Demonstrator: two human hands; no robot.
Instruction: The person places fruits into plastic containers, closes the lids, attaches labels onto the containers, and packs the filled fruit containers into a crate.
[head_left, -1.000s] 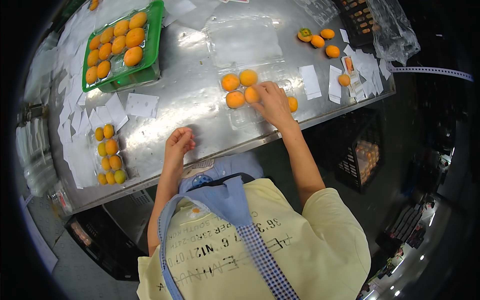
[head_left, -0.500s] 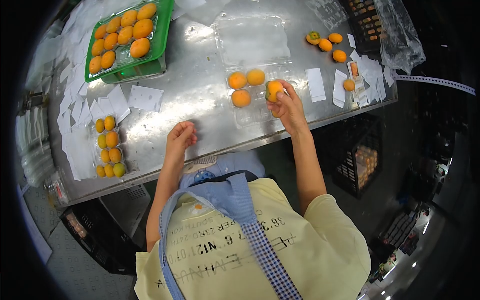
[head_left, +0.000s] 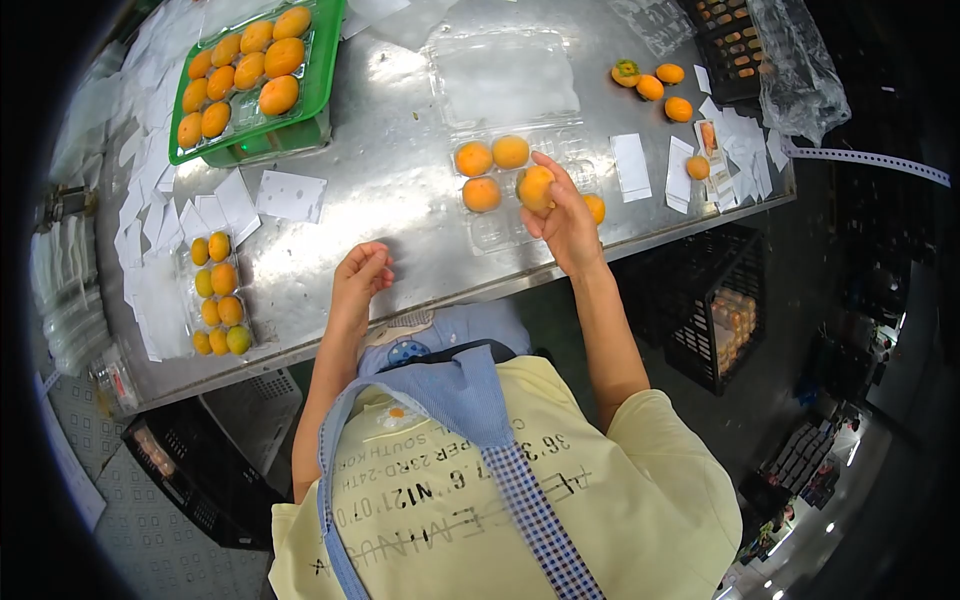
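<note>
My right hand (head_left: 568, 222) has its thumb and fingers around an orange persimmon (head_left: 535, 188), low over a clear plastic clamshell box (head_left: 490, 236). The box's lid (head_left: 505, 80) lies folded back, away from me. Three persimmons (head_left: 481, 194) sit in the box's hollows to the left of the hand. One more persimmon (head_left: 594, 208) shows just right of my fingers; the hand covers part of it. My left hand (head_left: 364, 272) rests at the metal table's (head_left: 415, 205) front edge with curled fingers and nothing visible in them.
At the back left, a green crate (head_left: 325, 85) bears a clear tray of persimmons. A filled clear pack (head_left: 215, 290) lies at the left among white papers (head_left: 290, 196). Loose persimmons (head_left: 650, 88) and cards (head_left: 630, 168) are on the right. A black crate (head_left: 715, 310) stands below the table.
My right hand has shifted slightly left with the persimmon, turning it and stretching the index finger. A persimmon now shows right of the hand. My left hand has stayed still.
</note>
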